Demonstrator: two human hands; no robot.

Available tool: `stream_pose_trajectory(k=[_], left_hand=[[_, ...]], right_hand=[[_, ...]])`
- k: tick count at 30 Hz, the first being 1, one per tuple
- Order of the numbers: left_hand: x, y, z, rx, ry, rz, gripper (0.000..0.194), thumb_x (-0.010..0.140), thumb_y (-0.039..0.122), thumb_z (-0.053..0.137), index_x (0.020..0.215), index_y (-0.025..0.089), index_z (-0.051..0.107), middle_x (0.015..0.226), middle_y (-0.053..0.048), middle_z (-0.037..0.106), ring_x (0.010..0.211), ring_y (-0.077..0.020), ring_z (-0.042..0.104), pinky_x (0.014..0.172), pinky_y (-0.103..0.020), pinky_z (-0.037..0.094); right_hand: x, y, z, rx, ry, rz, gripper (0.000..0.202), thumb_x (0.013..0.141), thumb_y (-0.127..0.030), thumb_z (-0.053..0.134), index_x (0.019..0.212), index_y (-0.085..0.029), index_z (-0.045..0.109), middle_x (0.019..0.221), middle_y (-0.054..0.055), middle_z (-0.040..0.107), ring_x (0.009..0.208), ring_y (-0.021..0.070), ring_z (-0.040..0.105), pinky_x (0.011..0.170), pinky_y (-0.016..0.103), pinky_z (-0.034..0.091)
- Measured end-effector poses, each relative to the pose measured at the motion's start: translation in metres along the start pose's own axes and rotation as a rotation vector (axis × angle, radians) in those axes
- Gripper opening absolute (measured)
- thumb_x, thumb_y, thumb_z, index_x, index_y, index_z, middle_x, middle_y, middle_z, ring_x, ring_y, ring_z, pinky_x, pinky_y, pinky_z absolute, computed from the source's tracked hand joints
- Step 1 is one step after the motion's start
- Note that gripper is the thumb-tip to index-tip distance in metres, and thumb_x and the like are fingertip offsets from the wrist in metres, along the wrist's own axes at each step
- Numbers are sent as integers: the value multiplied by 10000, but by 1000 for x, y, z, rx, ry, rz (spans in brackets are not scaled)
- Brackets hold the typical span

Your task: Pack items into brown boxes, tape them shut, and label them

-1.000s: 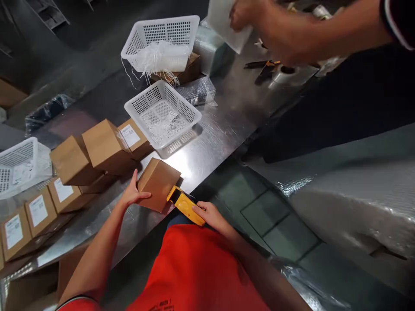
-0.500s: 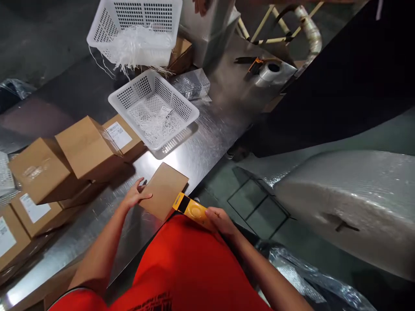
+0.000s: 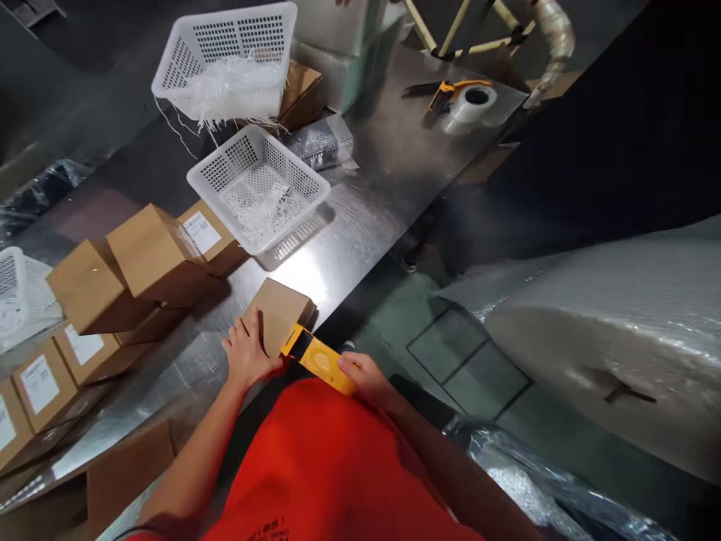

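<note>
On metal, spread left fingers touch a plain brown box; right fingers clasp a yellow dispenser.

A white basket stands beside a bubble-wrapped package.

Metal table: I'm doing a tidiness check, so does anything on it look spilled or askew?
Yes, mildly: white strands spill over the rim of the farther basket, some dangling outside; those in the nearer basket lie inside. The box at the left hand shows no clear damage.
</note>
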State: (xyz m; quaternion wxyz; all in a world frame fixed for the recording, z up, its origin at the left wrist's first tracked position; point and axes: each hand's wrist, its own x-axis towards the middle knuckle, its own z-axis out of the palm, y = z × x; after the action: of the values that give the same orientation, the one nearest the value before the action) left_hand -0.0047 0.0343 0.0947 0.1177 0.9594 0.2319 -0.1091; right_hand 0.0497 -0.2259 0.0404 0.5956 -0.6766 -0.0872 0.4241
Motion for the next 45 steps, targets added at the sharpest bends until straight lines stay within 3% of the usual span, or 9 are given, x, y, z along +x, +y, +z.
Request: stream_pose_trajectory(k=[7, 15, 20, 22, 25, 29, 33, 37, 45], left_hand=[[10, -57, -4, -732, -339, -58, 1327, 518, 445, 782, 1531, 193, -38, 1565, -170, 231, 1432, -348, 245, 1163, -469, 204], [47, -109, -25, -1113, -493, -247, 1235, 483, 500, 759, 1517, 172, 168, 1440, -177, 469, 1241, -396, 507, 995, -501, 442], [23, -82, -39, -398, -65, -68, 1188, 570, 519, 766, 1521, 181, 140, 1555, -213, 240, 1397, -414, 280, 1102, -566, 268], [11, -52, -35, -126, -12, -20, 1317, 506, 486, 818, 1530, 159, 57, 1539, -271, 193, 1391, -472, 232, 1078, -633, 228], [1, -16, -28, 64, 37, -122, 1238, 511, 446, 813, 1524, 210, 142, 1459, -281, 274, 1291, -506, 344, 978, -649, 314], [-3, -16, -20, -236, -72, -103, 1262, 492, 372, 810, 1525, 254, 95, 1394, -173, 407, 1241, -403, 441, 975, -529, 402], [3, -54, -10, -736, -194, -121, 1270, 456, 386, 811, 1518, 240, 131, 1394, -117, 442, 1270, -349, 456, 1046, -458, 389], [15, -88, -3, -967, -177, -274, 1156, 524, 463, 783, 1507, 230, 221, 1318, -116, 544, 1262, -340, 490, 1026, -463, 418], [21, -84, 30, -1026, -194, -337, 880, 600, 630, 675, 1303, 115, 552, 1194, -143, 660, 1112, -353, 597, 945, -457, 485]], right_hand=[[11, -65, 9, -234, -89, -77, 451, 805, -559, 463, 550, -191, 407, 545, -40, 352, 549, 99, 342, 483, 246, 201], [22, -21, 6, -162, 12, 16, 443, 786, -576, 440, 554, -203, 386, 552, -39, 350, 540, 102, 309, 488, 249, 195], [47, -20, 21, -162, -14, -17, 439, 805, -582, 410, 581, -205, 410, 567, -30, 371, 540, 113, 340, 485, 248, 212], [53, -20, 22, -162, -18, -32, 443, 790, -595, 420, 575, -208, 414, 559, -32, 367, 539, 117, 339, 489, 254, 216], [50, -22, 14, -156, -39, -43, 443, 772, -594, 453, 555, -210, 413, 540, -37, 355, 535, 114, 331, 490, 257, 213], [28, -38, -2, -129, -49, -1, 439, 817, -572, 447, 582, -202, 436, 543, -38, 390, 517, 102, 337, 473, 252, 212], [29, -70, 6, -222, -73, 8, 446, 830, -559, 468, 580, -189, 468, 551, -28, 430, 531, 102, 375, 474, 245, 213], [49, -98, 28, -343, -80, -10, 451, 825, -554, 491, 566, -186, 462, 546, -22, 431, 541, 104, 391, 484, 247, 221], [21, -62, 10, -298, 0, 59, 435, 843, -498, 458, 536, -194, 407, 533, -29, 400, 522, 105, 369, 482, 246, 228]])
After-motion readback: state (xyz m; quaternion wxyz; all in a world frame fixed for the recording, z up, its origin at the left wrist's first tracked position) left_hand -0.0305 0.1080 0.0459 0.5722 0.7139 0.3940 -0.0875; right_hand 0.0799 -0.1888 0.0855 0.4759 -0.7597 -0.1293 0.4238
